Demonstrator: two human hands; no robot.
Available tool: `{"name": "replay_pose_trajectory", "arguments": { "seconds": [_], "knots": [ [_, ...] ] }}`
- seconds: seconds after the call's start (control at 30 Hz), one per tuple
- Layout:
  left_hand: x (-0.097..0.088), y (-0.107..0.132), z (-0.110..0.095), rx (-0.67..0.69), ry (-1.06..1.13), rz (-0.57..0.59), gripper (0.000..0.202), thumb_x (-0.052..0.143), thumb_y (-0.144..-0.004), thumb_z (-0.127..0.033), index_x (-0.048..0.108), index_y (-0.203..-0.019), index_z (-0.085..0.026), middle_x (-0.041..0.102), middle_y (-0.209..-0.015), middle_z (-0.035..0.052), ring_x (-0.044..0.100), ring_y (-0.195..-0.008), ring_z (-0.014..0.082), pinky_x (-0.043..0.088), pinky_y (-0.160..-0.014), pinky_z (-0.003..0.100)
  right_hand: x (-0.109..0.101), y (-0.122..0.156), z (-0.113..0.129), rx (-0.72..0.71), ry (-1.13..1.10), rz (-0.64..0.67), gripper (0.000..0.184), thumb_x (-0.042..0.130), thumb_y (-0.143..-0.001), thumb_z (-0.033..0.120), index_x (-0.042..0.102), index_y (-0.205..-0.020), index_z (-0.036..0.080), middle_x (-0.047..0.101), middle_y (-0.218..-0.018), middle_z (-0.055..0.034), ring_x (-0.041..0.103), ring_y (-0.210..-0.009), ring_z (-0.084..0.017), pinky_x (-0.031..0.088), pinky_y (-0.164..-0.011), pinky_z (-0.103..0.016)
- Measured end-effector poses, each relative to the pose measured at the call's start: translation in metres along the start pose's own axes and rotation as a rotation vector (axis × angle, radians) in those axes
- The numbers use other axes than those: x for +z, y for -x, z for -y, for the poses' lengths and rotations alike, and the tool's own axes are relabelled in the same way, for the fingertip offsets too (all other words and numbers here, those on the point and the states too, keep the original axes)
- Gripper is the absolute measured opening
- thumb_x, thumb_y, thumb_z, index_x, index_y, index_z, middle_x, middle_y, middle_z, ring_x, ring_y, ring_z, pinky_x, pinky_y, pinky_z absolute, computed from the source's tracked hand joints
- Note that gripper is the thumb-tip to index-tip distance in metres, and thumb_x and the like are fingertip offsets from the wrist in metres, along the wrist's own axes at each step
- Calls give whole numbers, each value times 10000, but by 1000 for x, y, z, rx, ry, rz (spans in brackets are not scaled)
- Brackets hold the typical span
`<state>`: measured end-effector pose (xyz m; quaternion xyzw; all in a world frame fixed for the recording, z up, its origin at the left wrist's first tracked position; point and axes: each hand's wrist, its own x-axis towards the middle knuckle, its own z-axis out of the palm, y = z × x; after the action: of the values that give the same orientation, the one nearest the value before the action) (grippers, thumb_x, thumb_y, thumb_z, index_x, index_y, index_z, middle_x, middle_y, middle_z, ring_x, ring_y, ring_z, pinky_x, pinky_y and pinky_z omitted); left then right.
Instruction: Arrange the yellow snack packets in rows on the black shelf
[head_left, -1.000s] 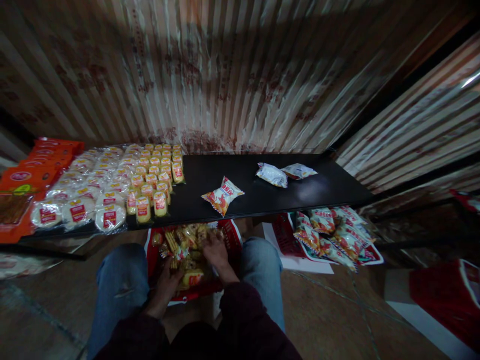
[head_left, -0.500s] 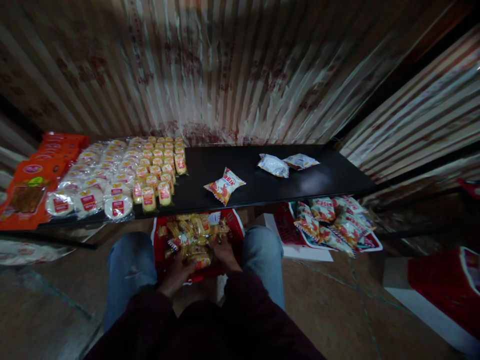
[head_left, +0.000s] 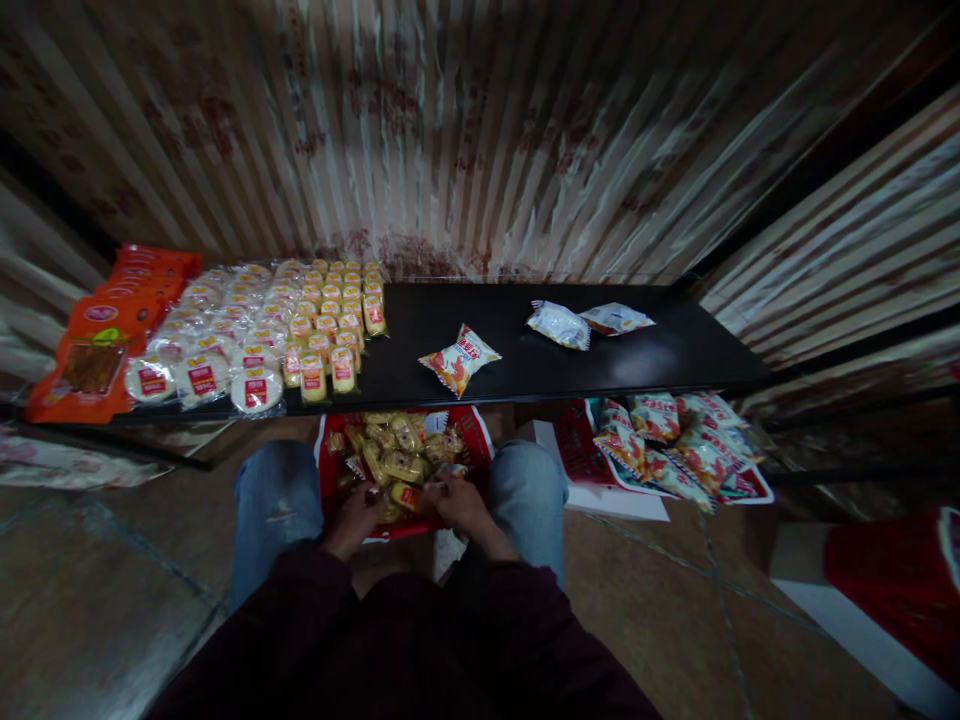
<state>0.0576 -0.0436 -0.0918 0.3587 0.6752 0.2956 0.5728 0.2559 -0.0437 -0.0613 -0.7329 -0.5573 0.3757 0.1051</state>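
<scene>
Between my knees stands a red box point(head_left: 330, 470) filled with several small yellow snack packs point(head_left: 397, 455). My left hand point(head_left: 355, 515) rests at the box's near edge, fingers curled on the packs. My right hand point(head_left: 459, 500) is just beside it, fingers bent over a yellow pack with a red label point(head_left: 405, 493). Both hands touch that near heap; what each one grips is dim and partly hidden. In front runs a low black shelf point(head_left: 540, 370).
On the shelf's left lie rows of yellow packs point(head_left: 330, 330), round white cakes point(head_left: 202, 370) and orange packets point(head_left: 97, 340). A single orange-white snack bag point(head_left: 459, 358) and two pale bags point(head_left: 559, 325) lie further right. More red snack bags point(head_left: 675, 450) sit in a floor box.
Both hands drew back toward me, from deep in the box to its near edge, and came closer together. The view shifted a little, so the shelf now sits higher in the picture.
</scene>
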Motion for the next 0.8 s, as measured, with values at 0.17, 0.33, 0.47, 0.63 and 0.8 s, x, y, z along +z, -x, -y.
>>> {"name": "replay_pose_trajectory", "arguments": {
  "seconds": [0.17,0.33,0.47,0.63,0.8],
  "knots": [
    [9,7,-7,-62,216,200,488,749,-571,-260,632,-1033,-158,657,-1053,118,653,-881,240,524,-751,367,20,3,14,-131,-66,33,339,564,-795,340,627,-1093,191,707,-979,-63,655,-902,-202,480,-778,-283],
    [-4,4,-5,-75,380,61,339,753,-588,-285,655,-876,-134,681,-925,101,657,-845,211,518,-803,364,1,0,13,-24,3,-228,302,477,-843,257,613,-1101,176,692,-1009,-84,648,-913,-198,466,-816,-286],
    [-4,0,1,-94,342,-98,250,742,-605,-241,638,-815,-155,679,-793,56,651,-795,193,519,-773,344,2,0,9,-102,-43,-191,287,459,-853,227,616,-1087,173,693,-987,-73,644,-905,-178,462,-841,-271],
    [1,-5,0,-92,353,-162,258,696,-670,-269,608,-880,-149,659,-739,43,637,-710,156,517,-727,319,19,3,28,-375,17,-279,317,475,-841,222,601,-1126,162,621,-1125,-110,557,-1068,-213,422,-943,-343],
    [7,-18,-15,-81,364,-169,275,645,-712,-320,600,-910,-134,659,-810,70,621,-694,144,501,-687,299,36,10,48,-477,-64,-171,310,424,-849,162,625,-1084,164,666,-1048,-89,602,-998,-192,451,-925,-328]
  ]
}}
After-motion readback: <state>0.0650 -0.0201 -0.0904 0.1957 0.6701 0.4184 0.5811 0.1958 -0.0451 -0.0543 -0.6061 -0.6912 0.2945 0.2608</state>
